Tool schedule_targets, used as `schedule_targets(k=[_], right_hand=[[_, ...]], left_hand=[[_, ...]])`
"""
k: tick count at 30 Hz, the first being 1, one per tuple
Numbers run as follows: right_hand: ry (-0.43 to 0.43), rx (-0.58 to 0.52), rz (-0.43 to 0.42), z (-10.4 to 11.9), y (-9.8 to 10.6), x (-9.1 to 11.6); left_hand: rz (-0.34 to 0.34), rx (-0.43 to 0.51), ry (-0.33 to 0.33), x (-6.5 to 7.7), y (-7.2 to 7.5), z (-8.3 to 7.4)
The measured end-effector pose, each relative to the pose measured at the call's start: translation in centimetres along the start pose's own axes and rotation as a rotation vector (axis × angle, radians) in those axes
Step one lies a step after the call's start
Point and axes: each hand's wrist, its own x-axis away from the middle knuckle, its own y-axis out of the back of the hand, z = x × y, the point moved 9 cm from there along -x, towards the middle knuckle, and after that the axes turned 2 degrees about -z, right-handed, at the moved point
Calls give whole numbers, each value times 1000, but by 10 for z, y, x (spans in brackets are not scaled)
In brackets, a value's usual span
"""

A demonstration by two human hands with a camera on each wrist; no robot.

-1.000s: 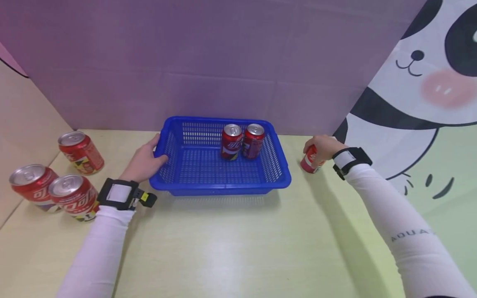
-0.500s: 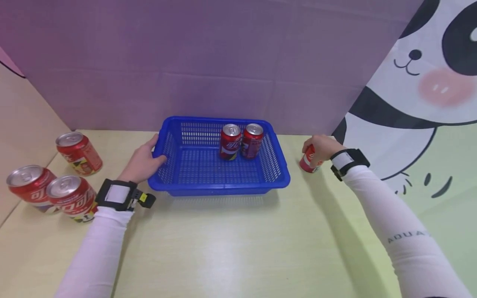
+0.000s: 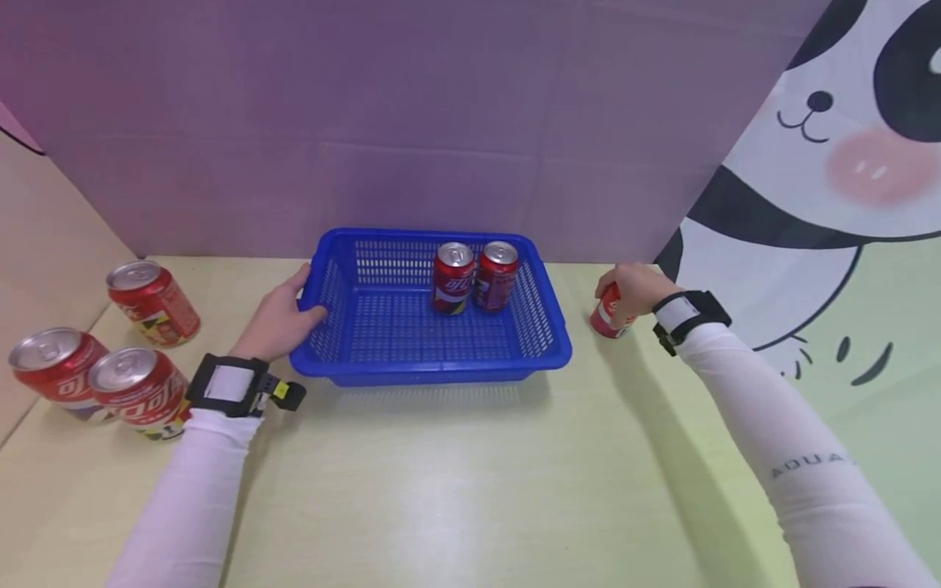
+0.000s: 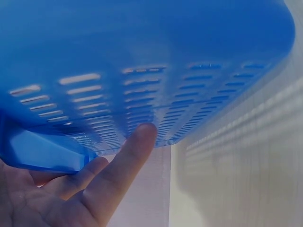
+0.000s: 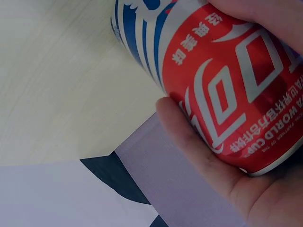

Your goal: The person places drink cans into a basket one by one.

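Observation:
A blue plastic basket (image 3: 434,379) with slotted walls stands on the table, two red soda cans (image 3: 453,279) upright in its right half. My left hand (image 3: 274,320) grips the basket's left rim, the thumb over the edge. From the left wrist view, its fingers (image 4: 137,146) lie against the slotted blue wall. To the right of the basket, my right hand (image 3: 638,290) holds another red soda can (image 3: 608,318) on the table from above. The right wrist view shows fingers and thumb on either side of this can, its white lettering facing the camera.
Three more red cans (image 3: 140,388) stand on the left of the table (image 3: 441,482), beside my left forearm. A purple backdrop (image 3: 426,122) rises right behind the basket. A panda-printed sheet (image 3: 794,196) borders the right side.

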Motion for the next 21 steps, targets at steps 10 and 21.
schedule_targets(k=[10,21], right_hand=[[17,19,-93,44,76,23],[411,66,-169,200,153,18]], left_hand=[[0,14,14,-1,-2,1],[11,23,11,1,-2,1]])
